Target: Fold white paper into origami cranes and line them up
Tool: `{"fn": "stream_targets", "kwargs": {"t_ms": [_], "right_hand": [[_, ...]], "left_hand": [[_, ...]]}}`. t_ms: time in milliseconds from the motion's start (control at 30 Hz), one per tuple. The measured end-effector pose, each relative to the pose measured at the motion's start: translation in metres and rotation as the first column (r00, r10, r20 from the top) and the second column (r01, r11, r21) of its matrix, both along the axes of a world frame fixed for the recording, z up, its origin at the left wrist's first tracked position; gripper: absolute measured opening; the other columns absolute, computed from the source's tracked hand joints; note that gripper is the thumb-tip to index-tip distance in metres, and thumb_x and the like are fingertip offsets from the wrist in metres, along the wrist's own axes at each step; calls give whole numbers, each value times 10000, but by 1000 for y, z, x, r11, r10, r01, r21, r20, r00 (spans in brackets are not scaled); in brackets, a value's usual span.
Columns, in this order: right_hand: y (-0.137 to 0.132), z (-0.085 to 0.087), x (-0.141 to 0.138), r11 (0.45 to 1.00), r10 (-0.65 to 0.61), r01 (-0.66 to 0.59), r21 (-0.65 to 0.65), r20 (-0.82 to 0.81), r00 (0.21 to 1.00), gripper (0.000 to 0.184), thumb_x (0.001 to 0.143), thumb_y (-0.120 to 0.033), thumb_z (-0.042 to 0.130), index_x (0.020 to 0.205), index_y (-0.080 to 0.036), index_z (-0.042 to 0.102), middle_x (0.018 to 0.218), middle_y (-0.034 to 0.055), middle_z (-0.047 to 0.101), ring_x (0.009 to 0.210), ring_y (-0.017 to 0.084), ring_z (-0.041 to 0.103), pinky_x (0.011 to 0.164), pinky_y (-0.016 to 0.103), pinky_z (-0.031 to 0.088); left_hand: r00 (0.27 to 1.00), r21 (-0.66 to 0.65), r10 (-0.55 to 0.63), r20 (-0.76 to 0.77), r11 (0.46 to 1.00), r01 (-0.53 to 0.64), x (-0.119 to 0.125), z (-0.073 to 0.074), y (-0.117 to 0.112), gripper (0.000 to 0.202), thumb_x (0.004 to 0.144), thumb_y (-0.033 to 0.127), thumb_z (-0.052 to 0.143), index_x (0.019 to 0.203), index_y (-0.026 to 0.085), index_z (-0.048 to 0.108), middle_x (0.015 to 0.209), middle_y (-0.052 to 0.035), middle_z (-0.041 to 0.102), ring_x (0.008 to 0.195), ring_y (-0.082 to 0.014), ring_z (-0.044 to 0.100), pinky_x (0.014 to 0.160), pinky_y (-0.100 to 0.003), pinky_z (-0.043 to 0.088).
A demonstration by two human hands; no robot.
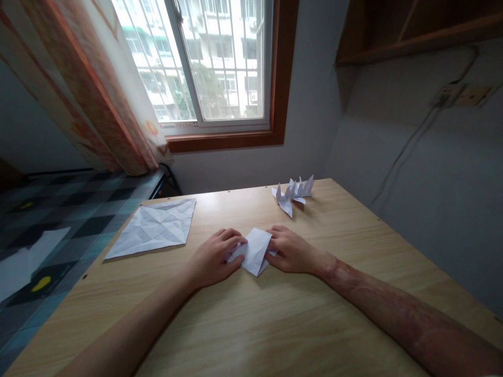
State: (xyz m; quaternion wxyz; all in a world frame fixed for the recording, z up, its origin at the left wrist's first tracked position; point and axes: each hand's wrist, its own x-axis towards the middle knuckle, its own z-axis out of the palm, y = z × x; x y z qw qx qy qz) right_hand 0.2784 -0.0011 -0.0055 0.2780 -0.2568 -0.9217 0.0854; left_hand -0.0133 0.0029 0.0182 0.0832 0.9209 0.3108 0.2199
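Observation:
A small folded white paper [256, 250] lies on the wooden table between my two hands, with a diamond-shaped flap on top. My left hand [220, 255] grips its left side, thumb in front and fingers curled over the back edge. From the right, my right hand [290, 250] pinches the other side, its fingertips partly hidden behind and under the paper's layers. Both hands rest low, close to the tabletop.
Several folded white paper figures [293, 195] stand at the table's far right. A creased white sheet [155, 229] lies flat at the left. More white paper [29, 262] rests on a checked bed cover [90, 196]. The wooden table [236, 324] stands below a window [223, 57].

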Motion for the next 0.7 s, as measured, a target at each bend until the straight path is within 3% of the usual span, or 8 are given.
{"fn": "stream_targets", "kwargs": {"t_ms": [167, 400, 600, 700], "right_hand": [[-1, 2, -1, 1000, 6, -7, 23, 20, 1000, 119, 1014, -228, 701, 1132, -216, 712, 1178, 99, 764, 1050, 258, 677, 1012, 395, 518], [-5, 5, -3, 998, -4, -1, 71, 72, 997, 235, 1050, -286, 686, 1268, -200, 701, 1300, 130, 759, 1100, 280, 674, 1027, 427, 526], [-7, 6, -2, 997, 43, -49, 67, 88, 995, 447, 1094, -248, 615, 1542, -245, 609, 1568, 148, 651, 1275, 301, 640, 1120, 485, 516], [-8, 5, -1, 998, 42, -48, 47, 112, 993, 553, 1108, -296, 617, 1648, -249, 508, 1658, 154, 576, 1300, 315, 626, 1140, 508, 511]], "left_hand": [[998, -56, -31, 46, 998, 33, -6, 3, 2, 293, 928, 205, 710, 1217, 257, 709, 1247, -102, 728, 1144, -274, 701, 1021, -417, 594], [995, -68, -20, 93, 997, 27, -4, -2, 4, 199, 926, 157, 697, 1098, 256, 694, 1201, -77, 744, 1120, -246, 705, 1024, -398, 589], [995, -52, -39, 87, 998, 44, -4, 5, 0, 194, 950, 214, 697, 1136, 267, 716, 1211, -82, 762, 1119, -253, 726, 1018, -394, 599], [994, -81, -81, 73, 993, 87, -4, 11, -3, 249, 955, 347, 750, 1189, 270, 709, 1253, -100, 752, 1154, -282, 716, 1017, -413, 597]]}}
